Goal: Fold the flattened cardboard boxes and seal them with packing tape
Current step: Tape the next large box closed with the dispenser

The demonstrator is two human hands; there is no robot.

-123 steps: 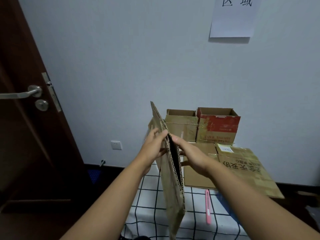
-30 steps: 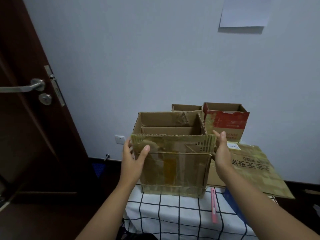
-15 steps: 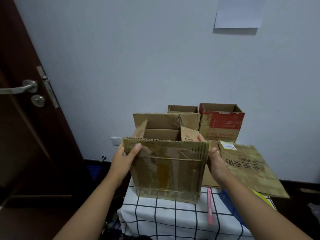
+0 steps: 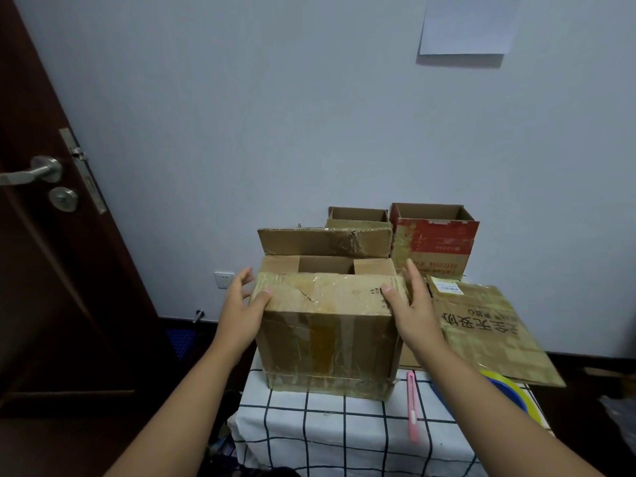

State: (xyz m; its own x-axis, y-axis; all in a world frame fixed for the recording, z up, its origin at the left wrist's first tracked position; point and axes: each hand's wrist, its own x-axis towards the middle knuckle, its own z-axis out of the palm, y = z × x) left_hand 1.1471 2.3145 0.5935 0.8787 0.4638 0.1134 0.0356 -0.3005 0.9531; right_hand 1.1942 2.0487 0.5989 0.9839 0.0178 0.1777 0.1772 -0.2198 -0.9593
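Note:
A worn brown cardboard box (image 4: 327,342) stands upright on the checked tablecloth (image 4: 327,428). Its near top flap (image 4: 327,290) lies folded flat over the two side flaps, while the far flap (image 4: 323,241) still stands up. My left hand (image 4: 241,315) is at the box's top left corner, thumb pressing the near flap, fingers spread along the left side. My right hand (image 4: 413,311) mirrors it at the top right corner, thumb on the flap. A flattened cardboard box (image 4: 488,332) with printed characters lies to the right.
A pink box cutter (image 4: 412,404) lies on the cloth right of the box. A yellow and blue roll (image 4: 509,397) peeks from under the flattened cardboard. Two open boxes, brown (image 4: 358,216) and red (image 4: 433,242), stand against the wall. A dark door (image 4: 51,235) is at left.
The flattened box was opened into shape and set on the table. In the last second the side flaps went in and the near flap came down flat under both thumbs.

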